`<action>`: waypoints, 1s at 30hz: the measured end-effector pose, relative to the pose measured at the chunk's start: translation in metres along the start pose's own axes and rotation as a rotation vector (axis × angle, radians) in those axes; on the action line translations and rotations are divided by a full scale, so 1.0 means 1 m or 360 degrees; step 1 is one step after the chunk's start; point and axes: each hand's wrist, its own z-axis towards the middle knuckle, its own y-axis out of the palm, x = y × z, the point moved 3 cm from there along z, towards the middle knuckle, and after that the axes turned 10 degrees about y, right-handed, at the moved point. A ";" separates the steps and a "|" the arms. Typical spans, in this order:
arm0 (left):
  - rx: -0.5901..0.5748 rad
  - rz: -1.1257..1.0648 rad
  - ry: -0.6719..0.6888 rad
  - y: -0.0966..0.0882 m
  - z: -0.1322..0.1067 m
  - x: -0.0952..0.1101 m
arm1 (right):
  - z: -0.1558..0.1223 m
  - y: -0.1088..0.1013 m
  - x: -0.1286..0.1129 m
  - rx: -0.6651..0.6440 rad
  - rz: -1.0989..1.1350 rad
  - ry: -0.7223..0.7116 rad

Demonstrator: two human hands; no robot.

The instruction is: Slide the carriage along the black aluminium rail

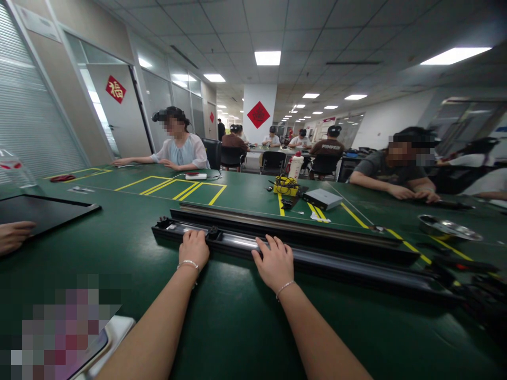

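Note:
A long black trough-shaped housing (340, 266) with a shiny metal strip or tube along its inside lies across the table before me. My left hand (194, 250) is closed over its near edge, left of the middle, beside a small black fitting (214, 232). The fingertips there are partly hidden inside the channel. Farther right, my right hand (276, 261) rests on the same housing with fingers stretched out and apart. Just behind, nearly parallel, lies a second long black bar (289, 231) that neither hand touches.
The green table (229, 316) carries yellow tape lines. Behind the bars are a yellow holder (285, 186) with cables and a grey box (322, 199). A metal dish (449, 228) stands right; a phone (89, 356) lies front left. Another person's hand (15, 236) touches a black panel (47, 208).

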 end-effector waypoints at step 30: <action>-0.0003 -0.0016 0.0021 0.000 0.002 -0.001 | 0.000 0.001 0.000 -0.0006 -0.0006 0.0006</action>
